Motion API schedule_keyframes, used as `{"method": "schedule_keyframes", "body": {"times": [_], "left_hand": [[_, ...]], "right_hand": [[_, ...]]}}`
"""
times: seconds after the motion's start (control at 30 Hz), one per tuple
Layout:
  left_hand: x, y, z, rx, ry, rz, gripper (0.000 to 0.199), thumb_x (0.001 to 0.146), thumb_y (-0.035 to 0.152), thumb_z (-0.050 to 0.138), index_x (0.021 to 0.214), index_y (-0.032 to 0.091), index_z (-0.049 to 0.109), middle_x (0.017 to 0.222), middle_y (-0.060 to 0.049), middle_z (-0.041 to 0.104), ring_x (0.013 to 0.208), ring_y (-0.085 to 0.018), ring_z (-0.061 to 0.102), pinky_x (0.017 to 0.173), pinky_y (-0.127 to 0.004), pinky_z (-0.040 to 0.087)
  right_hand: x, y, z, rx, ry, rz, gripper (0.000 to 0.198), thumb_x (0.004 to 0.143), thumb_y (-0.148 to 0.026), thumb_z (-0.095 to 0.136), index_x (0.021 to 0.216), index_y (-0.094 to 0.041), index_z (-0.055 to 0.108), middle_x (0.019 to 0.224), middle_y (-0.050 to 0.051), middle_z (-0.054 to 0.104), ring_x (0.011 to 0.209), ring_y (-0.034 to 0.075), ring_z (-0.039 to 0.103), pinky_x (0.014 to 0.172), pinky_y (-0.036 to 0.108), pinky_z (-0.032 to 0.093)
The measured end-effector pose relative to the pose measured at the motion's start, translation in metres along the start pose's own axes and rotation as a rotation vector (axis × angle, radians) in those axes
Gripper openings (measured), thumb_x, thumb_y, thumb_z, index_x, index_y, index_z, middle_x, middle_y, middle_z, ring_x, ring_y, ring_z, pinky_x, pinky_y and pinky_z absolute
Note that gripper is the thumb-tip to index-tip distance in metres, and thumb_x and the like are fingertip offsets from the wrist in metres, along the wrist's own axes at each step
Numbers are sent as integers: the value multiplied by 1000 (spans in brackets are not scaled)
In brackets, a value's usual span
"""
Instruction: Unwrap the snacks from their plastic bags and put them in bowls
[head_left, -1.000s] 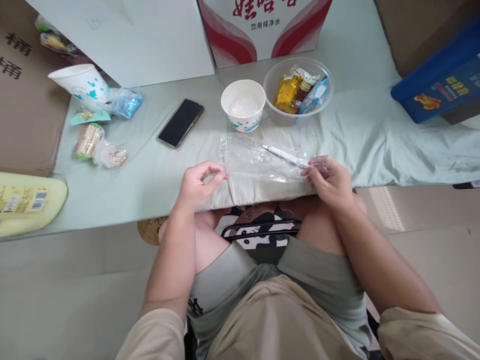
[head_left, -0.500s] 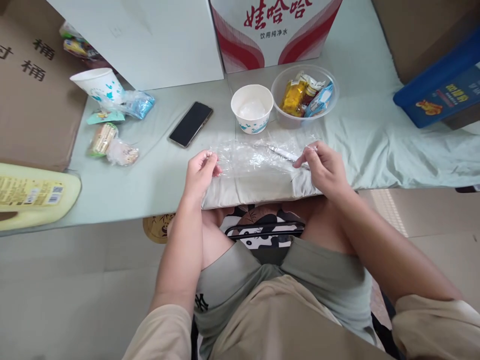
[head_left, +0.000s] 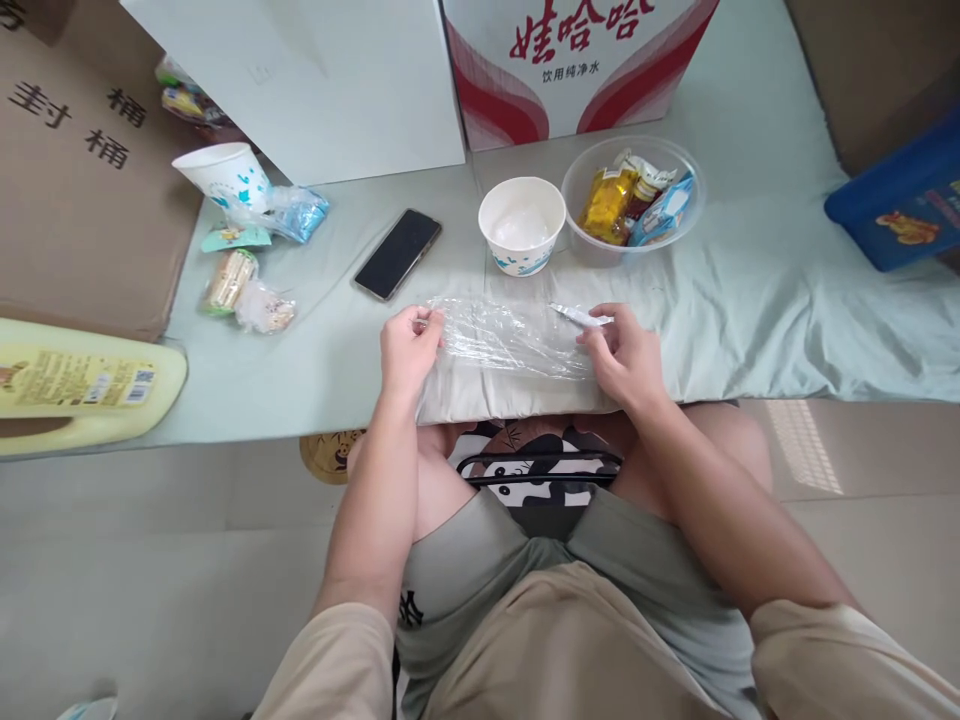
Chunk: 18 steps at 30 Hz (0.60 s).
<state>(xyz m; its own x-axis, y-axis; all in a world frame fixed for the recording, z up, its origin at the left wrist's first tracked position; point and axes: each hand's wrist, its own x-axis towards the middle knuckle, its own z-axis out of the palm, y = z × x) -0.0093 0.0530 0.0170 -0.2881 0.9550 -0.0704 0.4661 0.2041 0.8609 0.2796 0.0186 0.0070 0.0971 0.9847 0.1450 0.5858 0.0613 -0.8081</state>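
Note:
A crinkled clear plastic sheet (head_left: 510, 340) stretches across the table's front part between my hands. My left hand (head_left: 411, 345) pinches its left end between thumb and fingers. At the right end, my right hand (head_left: 626, 355) has curled fingers closed on the plastic, partly hiding the grip. A slim whitish, pen-like item (head_left: 576, 316) lies at the sheet's upper right, its right end by my right fingertips; I cannot tell whether they touch it. Just beyond the sheet stands a white paper bowl (head_left: 523, 250) with something clear inside.
Right of the bowl, a clear plastic tub (head_left: 694, 215) holds packaged snacks. A phone (head_left: 399, 254) lies to the left. Farther left are a tilted paper cup (head_left: 221, 175), snack packets (head_left: 231, 282) and a yellow jug (head_left: 157, 385). Boxes (head_left: 570, 100) line the back; a blue container (head_left: 885, 225) is at right.
My right hand has moved slightly left and lower, nearer my left hand. The plastic sheet now lies flatter and closer to the table edge. The view has shifted a little.

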Motion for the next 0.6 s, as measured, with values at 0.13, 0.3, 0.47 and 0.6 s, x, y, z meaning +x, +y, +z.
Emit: {"method": "schedule_keyframes", "body": {"times": [0.13, 0.3, 0.47, 0.6], "left_hand": [[8, -4, 3, 2, 32, -26, 28, 85, 46, 69, 77, 21, 60, 56, 4, 55, 46, -11, 47, 46, -24, 34], [14, -7, 4, 1, 61, 39, 24, 82, 40, 74, 90, 22, 60, 63, 4, 55, 56, -12, 53, 56, -25, 39], [17, -5, 8, 164, 162, 114, 36, 77, 31, 80, 106, 25, 60, 74, 3, 62, 65, -15, 57, 69, -29, 45], [21, -3, 17, 226, 176, 154, 35, 76, 27, 80, 107, 25, 63, 79, 1, 63, 74, -19, 62, 77, -32, 49]], "right_hand": [[-3, 2, 3, 41, 6, 9, 31, 92, -27, 50, 123, -26, 55, 77, -2, 75, 47, 15, 58, 59, 33, 49], [-2, 7, 3, 69, 34, 39, 33, 96, -32, 49, 129, -28, 52, 75, -3, 71, 48, 16, 59, 57, 34, 50], [-4, 10, 3, -119, 115, -38, 38, 89, -28, 56, 127, -27, 55, 98, 2, 73, 54, 15, 57, 64, 36, 52], [-4, 12, 5, -261, 131, -136, 38, 91, -24, 52, 128, -27, 58, 108, 6, 70, 63, 16, 58, 66, 36, 52]]}}
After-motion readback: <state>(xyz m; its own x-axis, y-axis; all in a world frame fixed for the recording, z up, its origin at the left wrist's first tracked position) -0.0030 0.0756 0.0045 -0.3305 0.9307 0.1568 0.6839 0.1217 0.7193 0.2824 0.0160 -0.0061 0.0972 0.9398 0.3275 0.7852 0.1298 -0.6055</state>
